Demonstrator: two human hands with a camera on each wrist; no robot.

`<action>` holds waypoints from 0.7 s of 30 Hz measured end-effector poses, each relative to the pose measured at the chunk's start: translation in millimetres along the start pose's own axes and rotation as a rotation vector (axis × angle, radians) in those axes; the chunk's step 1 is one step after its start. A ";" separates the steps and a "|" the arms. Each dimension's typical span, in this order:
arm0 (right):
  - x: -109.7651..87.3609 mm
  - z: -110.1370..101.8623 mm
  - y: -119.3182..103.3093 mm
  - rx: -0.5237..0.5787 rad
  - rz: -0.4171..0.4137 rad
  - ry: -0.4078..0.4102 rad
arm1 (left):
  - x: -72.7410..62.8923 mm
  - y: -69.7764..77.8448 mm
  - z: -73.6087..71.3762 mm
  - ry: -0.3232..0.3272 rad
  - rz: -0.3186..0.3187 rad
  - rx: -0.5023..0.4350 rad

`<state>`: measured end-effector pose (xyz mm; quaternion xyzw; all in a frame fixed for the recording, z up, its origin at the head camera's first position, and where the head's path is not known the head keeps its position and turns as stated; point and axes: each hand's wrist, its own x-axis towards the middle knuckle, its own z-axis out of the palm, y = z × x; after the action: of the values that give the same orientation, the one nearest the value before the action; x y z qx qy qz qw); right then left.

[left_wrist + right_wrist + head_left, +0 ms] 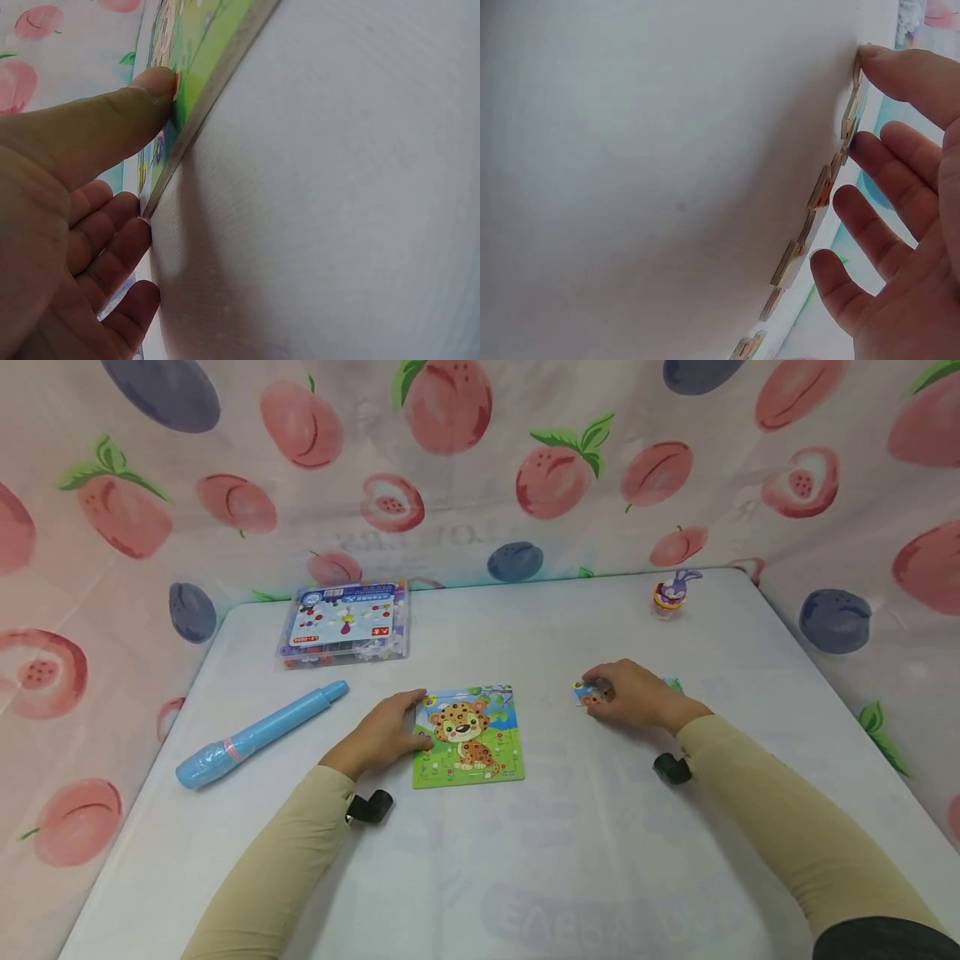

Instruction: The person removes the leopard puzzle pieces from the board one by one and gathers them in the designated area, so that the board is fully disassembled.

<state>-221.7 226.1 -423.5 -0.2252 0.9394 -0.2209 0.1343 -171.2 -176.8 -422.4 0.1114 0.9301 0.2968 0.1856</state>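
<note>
A square jigsaw board with a cartoon leopard on blue sky and green grass lies flat on the table. My left hand is at its left side, thumb resting on the printed face and fingertips by the edge. To the right, my right hand reaches down over loose jigsaw pieces, its palm hiding most of them. The right wrist view has these pieces edge-on in an uneven row; thumb and index fingertips are right at them, while the other fingers are spread and loosely bent.
A clear plastic box of colourful parts with a printed label stands at the back left. Before it lies a light blue tube-shaped object. A small purple rabbit figure stands at the back right. Peach-patterned cloth hangs behind the white table.
</note>
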 end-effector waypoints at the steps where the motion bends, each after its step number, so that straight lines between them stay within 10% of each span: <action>1: -0.2 0.0 -0.3 -0.006 0.001 -0.002 | 0.2 -0.2 0.0 0.000 -0.001 0.003; 21: -3.7 -5.1 -10.5 0.043 -0.027 0.026 | -0.2 0.2 0.1 0.001 0.001 -0.002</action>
<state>-216.6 221.3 -413.6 -0.2321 0.9329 -0.2459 0.1237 -171.0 -176.7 -422.3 0.1116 0.9298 0.2981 0.1848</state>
